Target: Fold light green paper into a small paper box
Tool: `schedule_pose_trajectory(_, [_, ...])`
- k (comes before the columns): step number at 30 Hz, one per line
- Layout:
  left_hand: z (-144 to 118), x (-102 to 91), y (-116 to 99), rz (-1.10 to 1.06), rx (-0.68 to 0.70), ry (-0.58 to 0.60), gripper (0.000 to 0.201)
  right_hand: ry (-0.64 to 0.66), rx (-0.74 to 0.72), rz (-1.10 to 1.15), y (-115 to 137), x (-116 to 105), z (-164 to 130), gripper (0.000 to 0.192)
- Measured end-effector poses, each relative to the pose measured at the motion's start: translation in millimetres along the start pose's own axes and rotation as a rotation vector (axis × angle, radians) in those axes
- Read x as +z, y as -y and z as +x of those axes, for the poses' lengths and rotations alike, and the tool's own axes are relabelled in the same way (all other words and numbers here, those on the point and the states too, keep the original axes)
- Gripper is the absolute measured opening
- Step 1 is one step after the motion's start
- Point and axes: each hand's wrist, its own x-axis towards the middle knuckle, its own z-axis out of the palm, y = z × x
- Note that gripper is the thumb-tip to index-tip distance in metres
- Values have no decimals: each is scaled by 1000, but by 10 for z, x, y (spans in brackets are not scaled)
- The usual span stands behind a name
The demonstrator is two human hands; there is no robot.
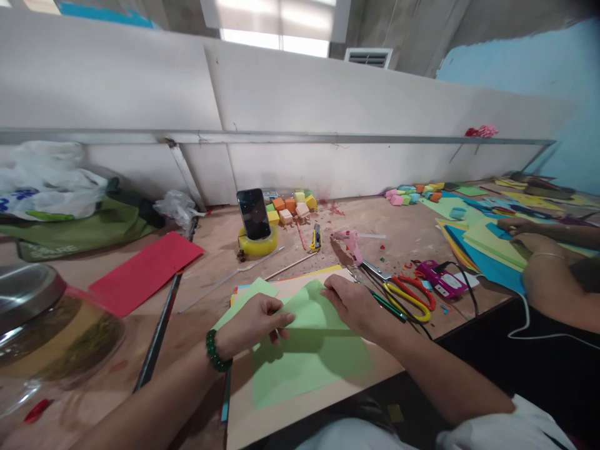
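No legible text anywhere.

Light green paper [309, 350] lies on a pale tan board [281, 406]. Left of the green paper: a red sheet [145, 272] and a dark green bead bracelet [214, 351]. Right of it: scissors [407, 297] with red and yellow handles, a magenta tool [440, 279], and blue and yellow sheets [487, 250]. Behind it: a yellow tape roll [257, 245] and orange and yellow cubes [290, 206].

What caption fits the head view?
Both hands, left hand and right hand, fold green paper beside scissors.
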Motion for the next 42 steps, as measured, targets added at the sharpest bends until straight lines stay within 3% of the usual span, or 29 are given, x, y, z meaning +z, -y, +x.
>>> schedule_pose_trajectory(5, [-42,-22,-53,44,12,32,47,5,26,7,-42,-6,-24,13])
schedule_pose_trajectory(9, [-77,-96,-101,253,3,81,45,66,74,88,-32,-3,-17,17])
schedule_pose_trajectory(10, [-84,-108,-107,367,10,41,44,82,87,108,-27,13,-9,18])
schedule_pose_trajectory(12, [-93,-101,-105,666,103,-183,40,118,107,138,-21,65,13,18])
schedule_pose_trajectory(14, [-99,-39,-80,949,315,-454,30,160,123,152,-26,137,35,16])
schedule_pose_trajectory(15, [-101,12,-61,1044,439,-522,27,183,130,154,-31,173,44,16])
schedule_pose_trajectory(16, [-104,72,-40,1109,549,-501,27,200,137,149,-37,205,50,15])
schedule_pose_trajectory(18, [-112,200,-1,1183,686,-313,30,212,152,123,-41,249,56,14])
schedule_pose_trajectory(20, [-126,306,19,1215,690,-144,28,210,159,96,-33,263,53,14])
schedule_pose_trajectory(22, [-141,366,19,1222,654,-65,24,210,165,85,-19,258,46,14])
schedule_pose_trajectory(32, [-139,358,36,1295,643,32,17,208,178,83,7,231,18,13])
schedule_pose_trajectory(42, [-163,325,-8,1403,731,96,10,200,135,-95,21,229,6,7])
